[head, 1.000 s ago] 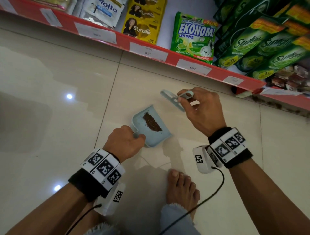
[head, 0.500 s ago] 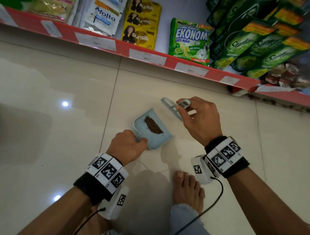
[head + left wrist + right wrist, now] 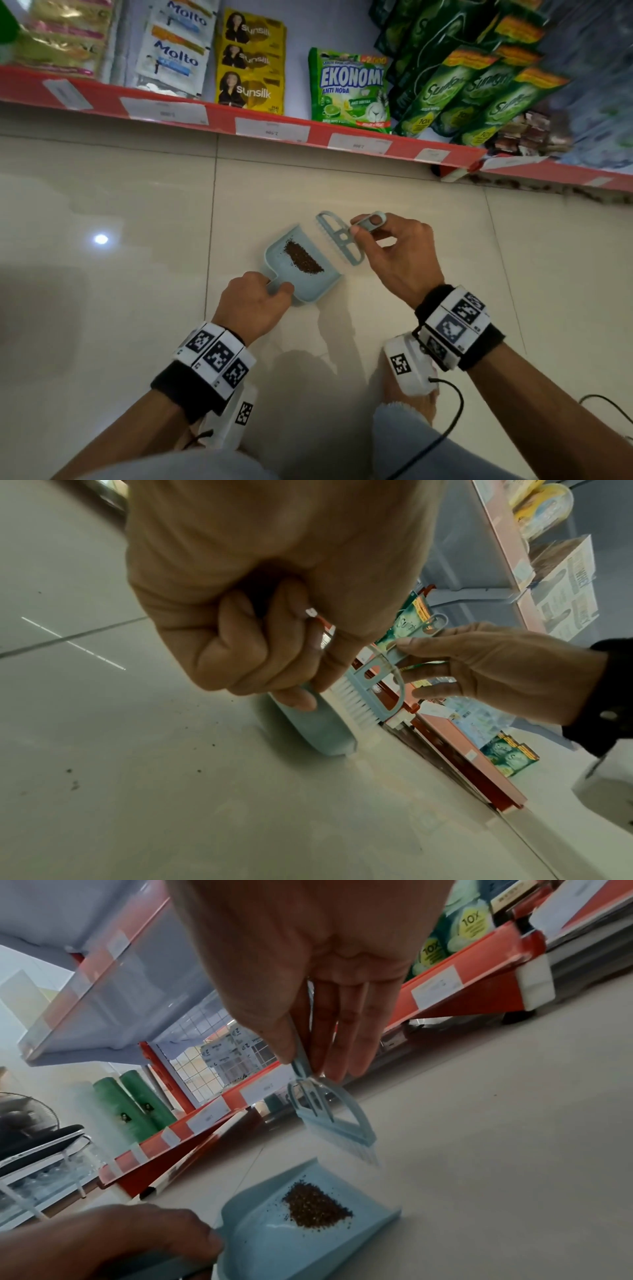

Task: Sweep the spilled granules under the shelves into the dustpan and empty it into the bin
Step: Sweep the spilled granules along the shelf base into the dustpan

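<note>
A small light-blue dustpan [image 3: 310, 282] [image 3: 274, 1240] [image 3: 318, 729] sits on the pale floor tiles with a heap of brown granules [image 3: 303, 257] [image 3: 316, 1207] inside it. My left hand [image 3: 251, 303] [image 3: 260, 647] grips its short handle from the near side. My right hand [image 3: 394, 253] [image 3: 318, 1031] pinches the loop handle of a matching blue hand brush [image 3: 340, 240] [image 3: 334, 1123] [image 3: 366, 693], held just above the floor beside the dustpan's open lip, white bristles pointing down toward it. A few stray specks lie on the tiles in the left wrist view.
A low red-edged shelf [image 3: 274, 128] runs across the far side, stocked with sachets and green detergent pouches [image 3: 349, 89]. A dark gap under the shelf's right section [image 3: 548, 190] holds debris. My bare foot [image 3: 407, 404] is near the right wrist. A cable [image 3: 448, 421] trails there.
The hands, dustpan and brush keep almost the same pose; the brush has shifted slightly nearer the dustpan's lip. The view has tilted up, showing more of the shelf.
</note>
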